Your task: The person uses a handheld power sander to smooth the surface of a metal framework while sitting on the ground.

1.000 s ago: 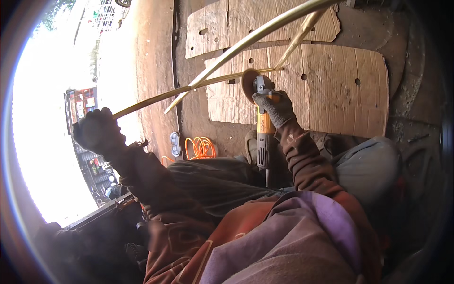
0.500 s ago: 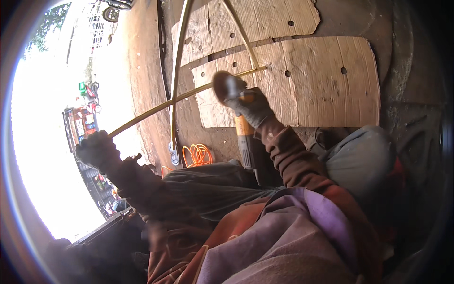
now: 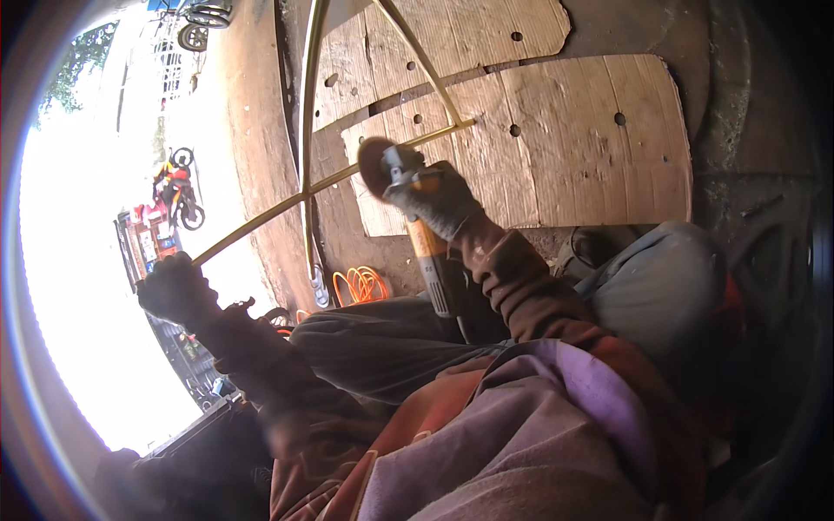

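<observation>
My gloved left hand (image 3: 178, 291) is wrapped round the near left end of a brass-coloured metal frame (image 3: 334, 179) made of thin bars. In my gloved right hand (image 3: 445, 200) is a yellow and grey angle grinder (image 3: 426, 252), gripped near its head, its body hanging down toward my lap. The grinder's brown disc (image 3: 376, 168) is at the slanting crossbar, between the two places where other bars join it. Whether the disc touches the bar I cannot tell. The frame's long upright bar runs from the top of the view down to near the orange cable.
Two flattened cardboard sheets (image 3: 599, 148) with holes lie under and beyond the frame. A coiled orange cable (image 3: 360, 285) rests on the floor by my knee. In the bright opening at left stand a red motorcycle (image 3: 180, 189) and more wheels (image 3: 193, 36) farther off.
My right hand and the grinder have moved left along the crossbar. My left hand keeps its grip on the bar. The whole view has shifted slightly, and a motorcycle outside shows more fully.
</observation>
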A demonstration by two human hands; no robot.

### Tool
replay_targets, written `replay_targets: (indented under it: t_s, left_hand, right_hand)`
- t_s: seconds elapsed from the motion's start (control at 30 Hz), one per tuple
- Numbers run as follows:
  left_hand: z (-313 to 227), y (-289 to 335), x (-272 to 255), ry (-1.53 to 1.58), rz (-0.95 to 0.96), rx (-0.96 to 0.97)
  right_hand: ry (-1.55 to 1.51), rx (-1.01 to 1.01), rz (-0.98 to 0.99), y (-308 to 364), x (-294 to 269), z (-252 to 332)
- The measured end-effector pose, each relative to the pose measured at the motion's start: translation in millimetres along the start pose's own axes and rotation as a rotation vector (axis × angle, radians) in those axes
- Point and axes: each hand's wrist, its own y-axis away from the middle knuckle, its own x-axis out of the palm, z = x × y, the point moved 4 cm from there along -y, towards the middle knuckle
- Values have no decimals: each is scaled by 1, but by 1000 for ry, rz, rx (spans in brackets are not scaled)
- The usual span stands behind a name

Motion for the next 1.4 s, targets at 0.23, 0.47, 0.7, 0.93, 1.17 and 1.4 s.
replay_targets:
  t_s: [0.23, 0.47, 0.7, 0.93, 1.17, 1.4]
  left_hand:
    - [-20, -6, -34, -54, -121, 47]
    - [-15, -2, -16, -63, -58, -90]
    - [18, 6, 71, 1638, 64, -290]
    - [4, -16, 7, 2845, 346, 71]
    - [23, -35, 33, 2586, 13, -247]
    - [13, -51, 20, 2193, 206, -756]
  right_hand:
    - [-95, 61, -253, -15, -60, -23]
    - [-62, -57, -84, -2, 9, -20]
    - [-80, 15, -179, -25, -58, -37]
    - [-51, -170, 36, 13, 28, 17]
    - [35, -42, -138, -14, -57, -25]
    - [29, -210, -36, 10, 8, 23]
